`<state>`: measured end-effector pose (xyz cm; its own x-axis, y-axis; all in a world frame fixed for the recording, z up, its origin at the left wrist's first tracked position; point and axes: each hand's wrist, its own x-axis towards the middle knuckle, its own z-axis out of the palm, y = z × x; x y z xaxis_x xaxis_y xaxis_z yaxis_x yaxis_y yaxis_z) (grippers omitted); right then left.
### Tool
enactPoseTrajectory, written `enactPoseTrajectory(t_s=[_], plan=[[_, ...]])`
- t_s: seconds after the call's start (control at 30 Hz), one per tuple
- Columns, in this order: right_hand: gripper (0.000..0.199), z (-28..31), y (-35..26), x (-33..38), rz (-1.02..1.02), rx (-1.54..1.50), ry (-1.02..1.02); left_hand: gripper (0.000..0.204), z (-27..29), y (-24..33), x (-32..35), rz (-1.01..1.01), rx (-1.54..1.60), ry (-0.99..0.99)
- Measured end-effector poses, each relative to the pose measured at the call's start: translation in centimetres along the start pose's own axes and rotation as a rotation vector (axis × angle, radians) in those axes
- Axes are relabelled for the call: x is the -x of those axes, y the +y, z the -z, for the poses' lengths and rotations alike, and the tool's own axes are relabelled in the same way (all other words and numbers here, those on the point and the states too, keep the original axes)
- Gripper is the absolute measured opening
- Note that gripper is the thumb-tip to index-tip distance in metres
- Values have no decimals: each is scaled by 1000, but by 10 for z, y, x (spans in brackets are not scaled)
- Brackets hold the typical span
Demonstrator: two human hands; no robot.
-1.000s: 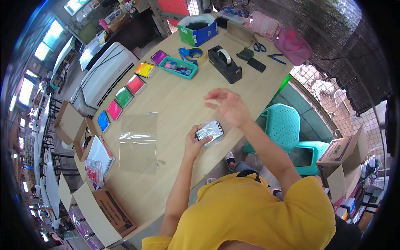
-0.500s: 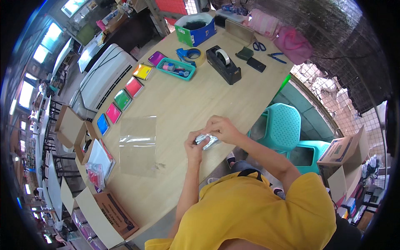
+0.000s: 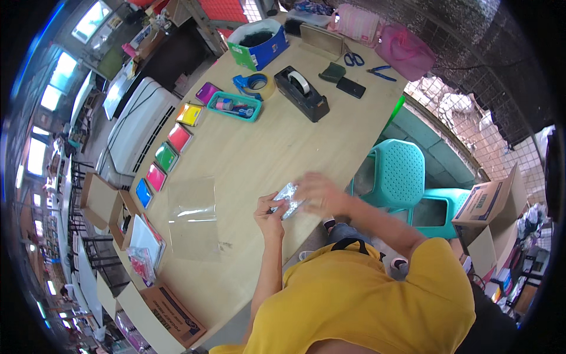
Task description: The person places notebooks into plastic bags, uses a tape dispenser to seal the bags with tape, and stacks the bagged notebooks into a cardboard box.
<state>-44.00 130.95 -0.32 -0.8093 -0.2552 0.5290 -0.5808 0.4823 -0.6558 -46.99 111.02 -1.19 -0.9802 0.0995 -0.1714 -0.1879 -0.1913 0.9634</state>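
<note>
Over the near edge of the table, my left hand [image 3: 271,217] is closed on a small shiny packet in clear plastic wrap [image 3: 286,199]. Glare hides what is inside the wrap. My right hand [image 3: 321,193] is at the packet's right side, smeared by motion, so its fingers and any hold on the wrap cannot be made out. To the left, a clear plastic sheet [image 3: 194,236] lies flat on the tabletop. Beyond it runs a slanted row of small wrapped pads, among them a blue pad [image 3: 144,193], a green pad [image 3: 167,157] and a yellow pad [image 3: 189,114].
A black tape dispenser [image 3: 303,100], a teal basket [image 3: 247,118], a blue tape gun [image 3: 250,85], scissors [image 3: 354,59] and pliers [image 3: 381,74] occupy the table's far part. Cardboard box [image 3: 171,315] stands near left. Teal stools [image 3: 400,171] are at the right.
My right hand has shifted slightly right and is now blurred, while the packet shows more of its shiny face. My left hand keeps its hold. The whole view has tilted a little.
</note>
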Motion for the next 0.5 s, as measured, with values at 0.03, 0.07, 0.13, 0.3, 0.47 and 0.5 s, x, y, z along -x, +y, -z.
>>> enactPoseTrajectory(t_s=[0.03, 0.07, 0.13, 0.3, 0.47, 0.5], plan=[[27, 14, 9, -13, -146, -52, 97, 22, 2, -2, -5, -14, -26, 25], [26, 34, 24, -31, -295, -104, 191, 22, 2, -3, -10, -25, -52, 49], [23, 71, 93, -65, -520, -269, 631, 22, -9, -6, -22, -42, -67, 58], [26, 138, 250, -110, -1094, -26, 456, 21, -44, -5, -43, -66, 26, 64], [27, 116, 264, -120, -1164, -324, 397, 19, -42, -6, -42, -84, -68, 92], [27, 110, 255, -119, -1107, -206, 409, 19, -40, -7, -40, -90, -84, 97]])
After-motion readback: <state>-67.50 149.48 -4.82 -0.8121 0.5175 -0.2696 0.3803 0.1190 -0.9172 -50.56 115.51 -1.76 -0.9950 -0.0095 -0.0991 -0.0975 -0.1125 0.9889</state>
